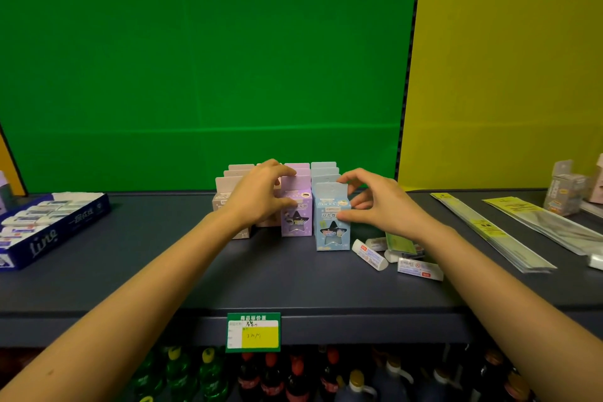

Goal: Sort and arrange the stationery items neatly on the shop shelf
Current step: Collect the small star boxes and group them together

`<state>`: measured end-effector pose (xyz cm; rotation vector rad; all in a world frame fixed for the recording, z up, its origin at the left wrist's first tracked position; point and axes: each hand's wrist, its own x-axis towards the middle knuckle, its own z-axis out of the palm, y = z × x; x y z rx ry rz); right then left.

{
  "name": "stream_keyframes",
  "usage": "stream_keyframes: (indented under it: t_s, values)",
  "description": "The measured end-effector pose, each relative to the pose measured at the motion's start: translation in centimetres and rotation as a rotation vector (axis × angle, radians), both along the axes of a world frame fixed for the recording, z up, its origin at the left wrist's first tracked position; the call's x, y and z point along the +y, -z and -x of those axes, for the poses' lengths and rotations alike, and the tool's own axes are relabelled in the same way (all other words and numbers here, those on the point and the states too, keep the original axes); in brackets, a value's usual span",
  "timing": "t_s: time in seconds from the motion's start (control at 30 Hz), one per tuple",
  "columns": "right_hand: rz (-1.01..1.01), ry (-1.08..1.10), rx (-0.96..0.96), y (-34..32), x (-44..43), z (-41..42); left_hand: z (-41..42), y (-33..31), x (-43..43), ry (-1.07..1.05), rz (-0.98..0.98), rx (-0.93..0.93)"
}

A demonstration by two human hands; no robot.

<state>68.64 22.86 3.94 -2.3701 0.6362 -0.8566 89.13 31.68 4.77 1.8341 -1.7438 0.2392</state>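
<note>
A green price tag (253,332) hangs on the shelf's front lip; everything else sits behind it. Straight back from the tag stand rows of small boxes. The left hand (261,194) pinches the front purple box (296,210) at its hang tab, thumb low on its face. The right hand (375,202) pinches the front blue box (332,217), which sits forward of its row. I'd slide it back flush, keeping it upright. Loose erasers (370,254) lie right of the tag, still unsorted
</note>
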Motion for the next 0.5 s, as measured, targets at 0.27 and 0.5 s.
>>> stream_keyframes:
  t_s: [0.27, 0.5]
  values:
    - [0.041, 0.002, -0.011, 0.4, 0.2, -0.1, 0.0, 0.3, -0.1, -0.041, 0.047, -0.092]
    - [0.054, 0.058, -0.047, -0.4, -0.5, 1.4, 0.1, 0.4, 0.4, -0.033, 0.056, -0.116]
